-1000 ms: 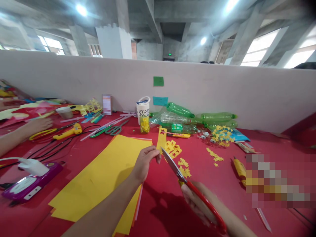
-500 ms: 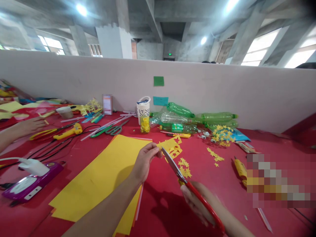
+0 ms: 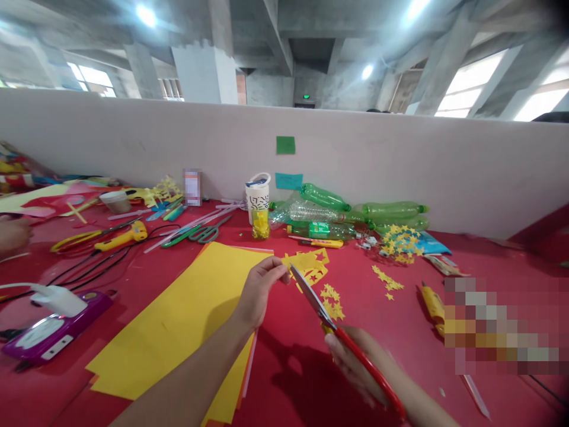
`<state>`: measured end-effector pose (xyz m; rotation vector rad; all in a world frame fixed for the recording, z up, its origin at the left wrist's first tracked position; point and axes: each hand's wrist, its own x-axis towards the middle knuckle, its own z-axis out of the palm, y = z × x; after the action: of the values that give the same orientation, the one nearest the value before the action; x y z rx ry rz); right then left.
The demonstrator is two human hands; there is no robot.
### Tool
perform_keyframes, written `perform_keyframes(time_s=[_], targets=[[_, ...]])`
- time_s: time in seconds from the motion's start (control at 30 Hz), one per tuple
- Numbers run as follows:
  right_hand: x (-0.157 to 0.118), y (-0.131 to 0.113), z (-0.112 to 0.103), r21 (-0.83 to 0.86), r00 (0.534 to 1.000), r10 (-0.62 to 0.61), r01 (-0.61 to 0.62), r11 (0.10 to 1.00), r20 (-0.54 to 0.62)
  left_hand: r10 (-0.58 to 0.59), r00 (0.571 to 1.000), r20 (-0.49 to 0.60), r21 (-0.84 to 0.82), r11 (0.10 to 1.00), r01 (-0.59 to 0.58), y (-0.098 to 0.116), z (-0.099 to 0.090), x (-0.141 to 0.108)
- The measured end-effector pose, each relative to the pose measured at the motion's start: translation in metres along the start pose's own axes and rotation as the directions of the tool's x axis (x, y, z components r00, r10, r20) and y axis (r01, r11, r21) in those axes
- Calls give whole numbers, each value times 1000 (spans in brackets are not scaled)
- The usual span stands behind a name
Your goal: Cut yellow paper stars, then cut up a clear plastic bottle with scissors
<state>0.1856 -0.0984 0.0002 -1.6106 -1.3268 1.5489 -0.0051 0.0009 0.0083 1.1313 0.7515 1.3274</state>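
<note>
Yellow paper, small piece [image 3: 288, 277], at the fingertips of the left hand [image 3: 258, 290], above the red table [image 3: 400, 332] and just beside the scissor tips. Thumb and forefinger are pinched narrow on it; its outline is too small to read. Right hand [image 3: 344, 356] closed around the handles of the red-handled scissors [image 3: 312, 292], blades nearly together, pointing at the left fingertips. Whether they bite paper, cannot tell.

Done, as far as visible: loose cut stars [image 3: 332, 301] in a small heap near the blades, a second group of stars [image 3: 387, 281] farther right, and more in a cluster [image 3: 402, 243] by the plastic bottles [image 3: 320, 230]. Offcuts [image 3: 315, 271] with star-shaped holes lie just beyond the left hand.

Left, by my reading: the piece in the fingers, perhaps unfinished. Large yellow sheets [image 3: 178, 320] lie stacked to the left, the top face without cut-outs; whether they are meant for cutting, unclear.
</note>
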Motion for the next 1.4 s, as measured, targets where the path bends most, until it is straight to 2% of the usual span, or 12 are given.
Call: perform_keyframes(time_s=[0.17, 0.3, 0.4, 0.57, 0.8, 0.93, 1.23, 1.4], targets=[[0, -2, -2, -55, 1000, 17, -16, 998, 22, 13, 1000, -15, 36, 999, -13, -1, -5, 3], [-2, -3, -1, -92, 1000, 18, -19, 996, -2, 40, 999, 9, 99, 994, -41, 2, -7, 4], [-3, -4, 0, -102, 999, 26, -24, 994, 23, 57, 998, 21, 125, 990, -59, 4, -7, 4], [-2, -5, -1, -115, 999, -15, 20, 993, 44, 64, 998, 20, 133, 989, -66, 6, -6, 5], [-4, -12, -4, -156, 996, 27, -13, 988, 87, 59, 998, 19, 138, 989, -61, 8, -5, 4], [-4, -13, -5, -191, 996, 7, 10, 982, 91, 61, 998, 19, 142, 988, -63, 8, -6, 4], [-2, -11, -9, -163, 991, 7, 15, 987, 130, 47, 999, 24, 132, 990, -50, 7, -8, 5], [-3, -12, -12, -112, 986, -43, 62, 992, 161, 46, 998, 31, 101, 994, -49, 5, -9, 5]])
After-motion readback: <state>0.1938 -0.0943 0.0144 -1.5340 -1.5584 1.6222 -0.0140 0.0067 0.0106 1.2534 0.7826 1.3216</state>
